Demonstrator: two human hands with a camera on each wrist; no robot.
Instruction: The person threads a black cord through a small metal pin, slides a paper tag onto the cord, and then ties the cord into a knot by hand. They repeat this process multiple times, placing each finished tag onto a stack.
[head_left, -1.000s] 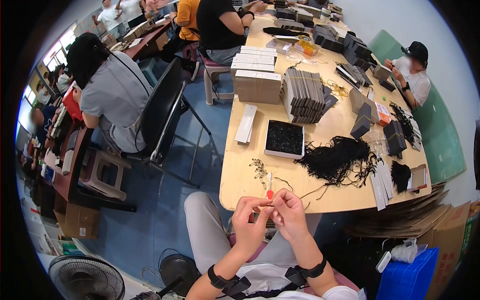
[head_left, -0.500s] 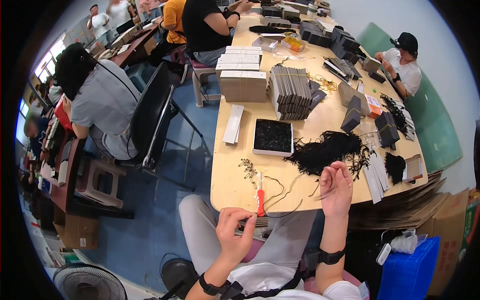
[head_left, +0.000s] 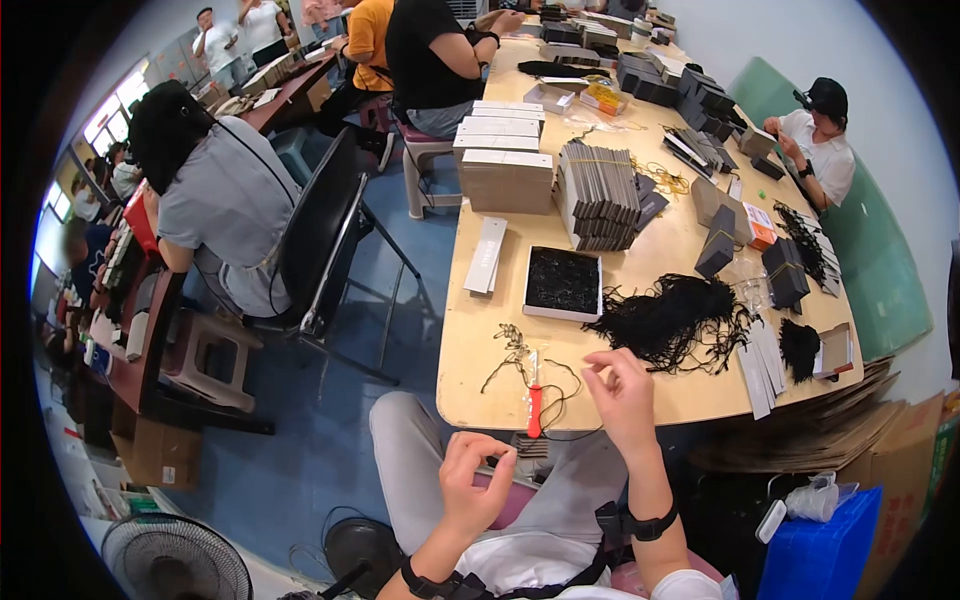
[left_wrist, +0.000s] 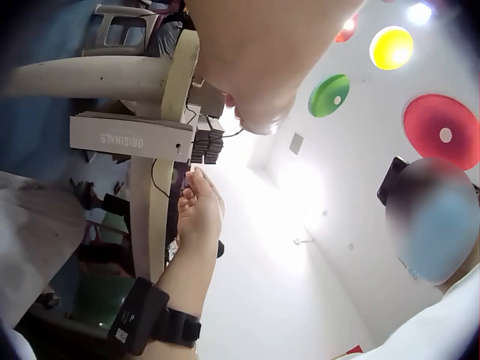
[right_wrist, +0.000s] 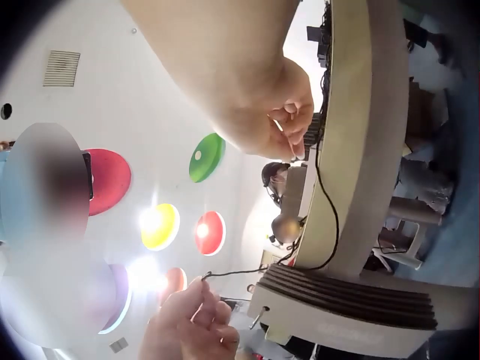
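Note:
My left hand [head_left: 474, 484], low before the table's front edge, pinches the end of a thin dark cord [right_wrist: 238, 273] between thumb and forefinger. To its right and higher, my right hand [head_left: 623, 402] hovers over the front edge, fingers bent and thumb close to the forefinger; I cannot tell whether a strand is between them. Below and between the hands is a stack of grey card tags [right_wrist: 345, 315], its face printed "ORIGINALS" in the left wrist view. A red-handled tool [head_left: 535, 410] lies at the table edge beside looped dark cord [head_left: 572, 385].
A white box of black pieces [head_left: 563, 282] sits near a heap of black cords [head_left: 675, 318]. Small chain-like metal pieces [head_left: 511, 338] lie in front. Bundled tags [head_left: 603, 195] and white-topped stacks [head_left: 507, 185] stand farther back. A fan [head_left: 178, 555] is low left.
My hands were together at the table edge, then parted, the right going far out to the right. It has since come back partway left and lower; the left stays low.

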